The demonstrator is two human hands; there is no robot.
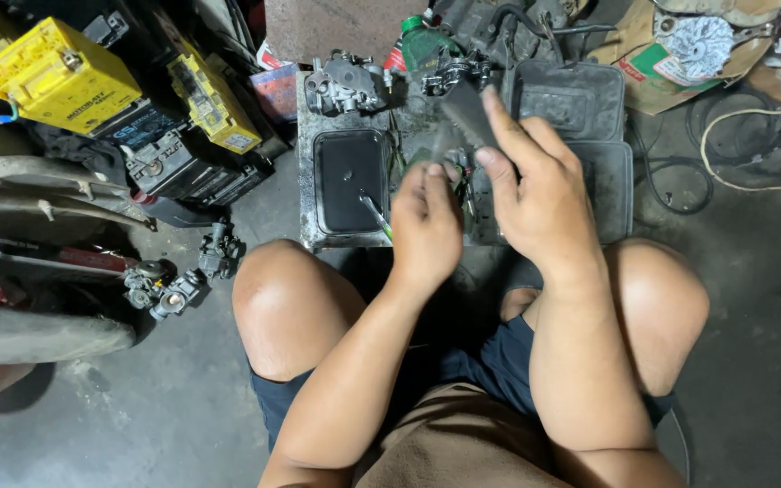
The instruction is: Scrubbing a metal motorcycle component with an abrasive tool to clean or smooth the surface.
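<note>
Batteries, boxy with yellow plastic tops (61,77), stand stacked at the far left on the concrete floor (752,343); a second yellow-topped one (212,104) leans just to their right against dark casings. Below them, a small grey metal carburettor body (166,294) lies on the floor, near the person's left knee. Grimy grey metal tray (305,212) sits ahead of the knees; a black rectangular rubber-edged panel (350,181) lies flat in its left part. At the tray's far edge rests a silver cast-metal carburettor (345,83), with a green plastic bottle with a red cap (422,43) just to its right.

Left hand (425,226): fingers curled together, back of hand to the camera, closed on a small dark part that is mostly hidden; which part, cannot tell. A thin metal tool shaft with a green tip (377,217) pokes out from under this hand toward the black panel.

Right hand (540,194): thumb and forefinger pinch a flat dark grey rectangular piece (465,113), held tilted above the tray, just above the left hand; motion blur hides its surface detail.

A dark plastic lidded case (580,99) lies behind the right hand. Far right: black cable coils (680,185) on the floor and a pale cord (725,176) looping beside them.
</note>
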